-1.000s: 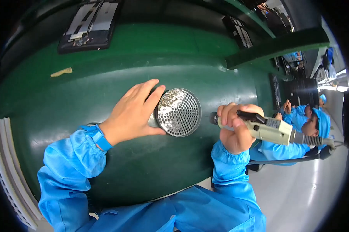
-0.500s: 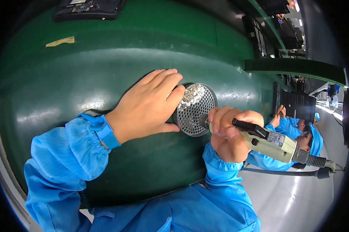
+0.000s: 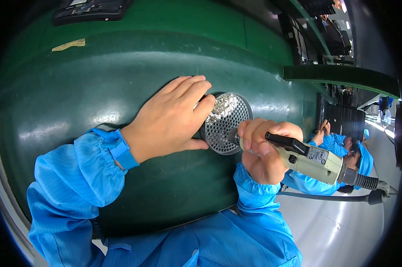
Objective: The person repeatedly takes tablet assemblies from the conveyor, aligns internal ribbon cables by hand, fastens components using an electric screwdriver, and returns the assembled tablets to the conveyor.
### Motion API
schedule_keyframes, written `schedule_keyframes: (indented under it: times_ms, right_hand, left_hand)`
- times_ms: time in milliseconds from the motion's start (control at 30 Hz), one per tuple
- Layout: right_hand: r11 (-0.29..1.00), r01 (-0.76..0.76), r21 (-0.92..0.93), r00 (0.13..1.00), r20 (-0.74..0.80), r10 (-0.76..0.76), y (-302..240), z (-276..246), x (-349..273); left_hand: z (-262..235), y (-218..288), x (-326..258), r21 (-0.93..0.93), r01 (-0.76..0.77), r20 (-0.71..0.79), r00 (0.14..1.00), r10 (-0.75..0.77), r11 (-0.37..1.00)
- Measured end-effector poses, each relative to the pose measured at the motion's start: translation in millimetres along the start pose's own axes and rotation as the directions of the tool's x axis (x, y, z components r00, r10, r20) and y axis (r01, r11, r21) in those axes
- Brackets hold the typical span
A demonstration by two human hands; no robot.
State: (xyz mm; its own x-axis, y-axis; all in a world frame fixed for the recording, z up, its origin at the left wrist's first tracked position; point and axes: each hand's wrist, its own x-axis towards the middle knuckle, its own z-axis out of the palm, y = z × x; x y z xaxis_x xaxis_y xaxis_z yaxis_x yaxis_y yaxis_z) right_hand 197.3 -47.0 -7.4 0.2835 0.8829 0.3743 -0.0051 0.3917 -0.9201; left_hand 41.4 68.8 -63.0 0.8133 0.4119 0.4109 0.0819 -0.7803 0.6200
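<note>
A round grey tray (image 3: 233, 119) with a grid of small holes sits on the green bench mat; small silvery screws (image 3: 224, 107) are heaped toward its far left part. My left hand (image 3: 172, 118) lies palm down at the tray's left side, its thumb and forefinger against the rim, holding it. My right hand (image 3: 268, 144) is wrapped round a cream electric screwdriver (image 3: 314, 162) with a black lever. The screwdriver's nose points down into the right part of the tray; the bit's tip cannot be made out.
An opened black device (image 3: 92, 11) with a circuit board and a tan strip (image 3: 69, 45) lie at the far left. A green bar (image 3: 341, 77) crosses at right. A black cable (image 3: 323, 196) runs behind the screwdriver. Another person in blue (image 3: 339, 153) works farther right.
The view has shifted slightly, and the opened black device sits a little higher and farther left in the picture. Both hands keep their hold, with the screwdriver's nose still at the tray.
</note>
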Motion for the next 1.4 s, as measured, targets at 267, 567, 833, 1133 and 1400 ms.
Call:
schedule_keyframes:
  times_ms: [267, 567, 833, 1133, 1400]
  right_hand:
    - [0.995, -0.013, 0.098, 0.999, -0.046, 0.017, 4.3, 6.4, 9.0]
    - [0.989, 0.145, 0.043, 0.988, -0.063, -0.142, -31.4, 12.6, -18.0]
    - [0.984, 0.14, -0.111, 0.949, -0.267, -0.165, 4.7, 6.8, -38.3]
    - [0.971, 0.132, -0.201, 0.937, -0.293, -0.188, 15.2, -39.4, -40.0]
    - [0.967, 0.102, -0.234, 0.926, -0.333, -0.179, 18.3, -61.0, -34.6]
  left_hand:
    - [-7.9, -5.8, 2.4, 0.014, -0.016, 0.006, 1.0, 0.016, 1.0]
    - [-17.2, -11.0, -29.3, -0.042, -0.072, 0.002, 0.997, 0.072, 0.996]
    - [-46.7, -19.2, -62.5, 0.001, -0.059, 0.019, 0.998, 0.059, 0.998]
    - [-42.4, -14.3, -55.4, 0.027, -0.063, 0.017, 0.998, 0.062, 0.998]
    - [-37.1, -6.8, -44.7, 0.049, -0.055, 0.035, 0.998, 0.053, 0.997]
